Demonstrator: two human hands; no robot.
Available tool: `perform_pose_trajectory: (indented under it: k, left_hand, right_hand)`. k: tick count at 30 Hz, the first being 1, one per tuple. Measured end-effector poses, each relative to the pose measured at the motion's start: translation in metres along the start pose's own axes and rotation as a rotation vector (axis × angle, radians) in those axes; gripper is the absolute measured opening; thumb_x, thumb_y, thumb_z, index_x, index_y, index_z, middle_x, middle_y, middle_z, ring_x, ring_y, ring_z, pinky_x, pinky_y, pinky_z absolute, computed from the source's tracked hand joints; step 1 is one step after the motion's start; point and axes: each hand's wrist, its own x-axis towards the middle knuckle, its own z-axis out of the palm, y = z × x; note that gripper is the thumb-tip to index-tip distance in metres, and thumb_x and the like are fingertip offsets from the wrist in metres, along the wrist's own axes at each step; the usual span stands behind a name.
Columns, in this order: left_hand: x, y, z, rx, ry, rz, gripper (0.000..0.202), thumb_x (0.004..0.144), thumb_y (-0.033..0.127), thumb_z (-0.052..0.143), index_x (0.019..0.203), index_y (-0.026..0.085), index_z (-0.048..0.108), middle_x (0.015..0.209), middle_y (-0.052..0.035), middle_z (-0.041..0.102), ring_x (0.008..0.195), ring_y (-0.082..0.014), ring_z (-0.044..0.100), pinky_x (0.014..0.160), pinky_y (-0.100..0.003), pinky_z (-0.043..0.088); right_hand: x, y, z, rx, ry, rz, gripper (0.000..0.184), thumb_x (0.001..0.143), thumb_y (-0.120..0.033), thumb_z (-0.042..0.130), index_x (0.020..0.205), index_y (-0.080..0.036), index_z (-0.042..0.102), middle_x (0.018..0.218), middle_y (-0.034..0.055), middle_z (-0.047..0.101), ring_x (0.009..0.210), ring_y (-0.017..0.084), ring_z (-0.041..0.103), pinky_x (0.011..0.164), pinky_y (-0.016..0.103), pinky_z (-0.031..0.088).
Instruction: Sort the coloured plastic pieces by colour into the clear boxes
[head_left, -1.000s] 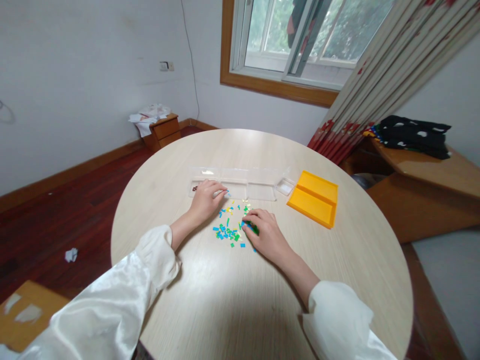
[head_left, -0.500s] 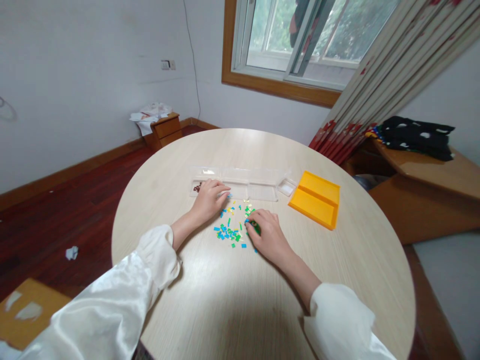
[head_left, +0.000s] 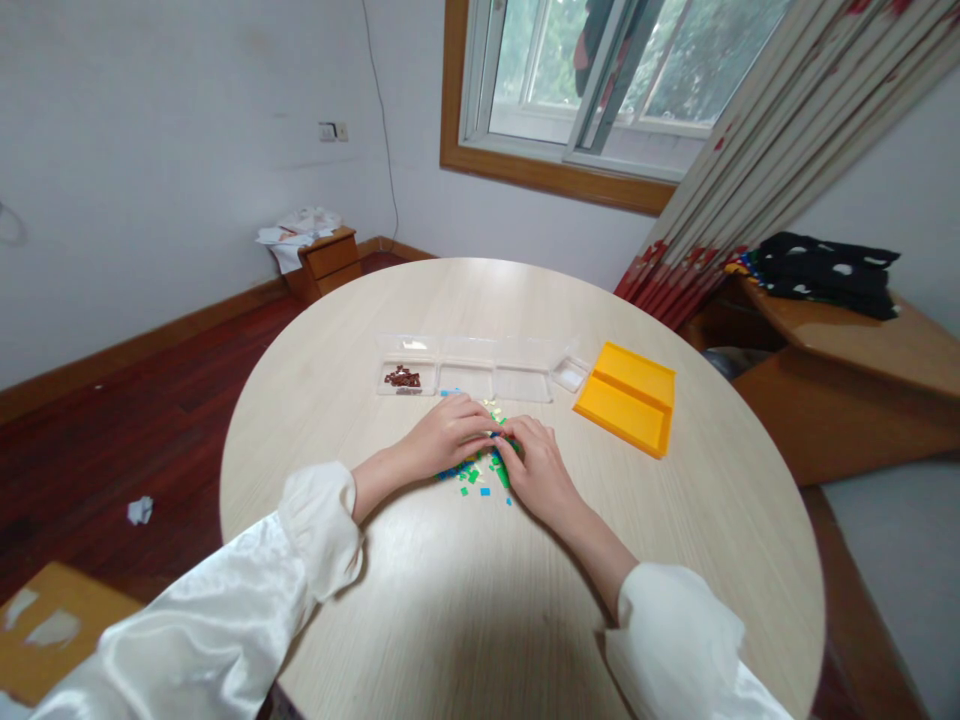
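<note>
My left hand (head_left: 452, 438) reaches over a loose pile of small building blocks (head_left: 474, 477) in green, blue, yellow and cream. Its fingertips are closed and meet those of my right hand (head_left: 537, 466) above the pile. A small dark blue building block (head_left: 495, 436) shows between my right thumb and fingers. Whatever my left fingers pinch is too small to make out. Both hands cover much of the pile. Just behind them, small brown blocks (head_left: 403, 378) lie in the left compartment of a clear plastic case (head_left: 523, 384).
A small clear box (head_left: 570, 373) and an open yellow case (head_left: 626, 428) sit on the right of the round table (head_left: 450, 620). Beyond the table are a window (head_left: 577, 90), a curtain (head_left: 720, 150) and a small wooden cabinet (head_left: 330, 258).
My left hand has moved right and toward me from the clear case to my right hand, uncovering the brown blocks. The right hand has stayed nearly in place.
</note>
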Motion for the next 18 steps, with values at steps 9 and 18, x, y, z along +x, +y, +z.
perform_pose_trajectory:
  k: [9, 18]
  left_hand:
    - [0.001, 0.002, -0.002, -0.043, 0.007, -0.003, 0.024, 0.091, 0.030, 0.046, 0.094, 0.015, 0.065, 0.087, -0.0082, 0.069, 0.082, -0.0170, 0.059, 0.077, -0.032, 0.045]
    - [-0.003, -0.010, -0.001, 0.007, 0.132, -0.199, 0.017, 0.084, 0.019, 0.055, 0.096, 0.015, 0.066, 0.089, -0.0082, 0.069, 0.085, -0.0190, 0.060, 0.078, -0.034, 0.048]
  right_hand:
    - [0.001, 0.001, -0.004, 0.114, 0.052, -0.026, 0.016, 0.090, -0.021, 0.045, 0.083, -0.021, 0.059, 0.087, 0.0045, 0.065, 0.088, 0.019, 0.057, 0.079, 0.034, 0.038]
    - [-0.001, 0.009, -0.018, -0.094, -0.111, -0.066, 0.012, 0.083, -0.012, 0.053, 0.084, -0.019, 0.063, 0.088, 0.0051, 0.064, 0.089, 0.020, 0.056, 0.078, 0.035, 0.034]
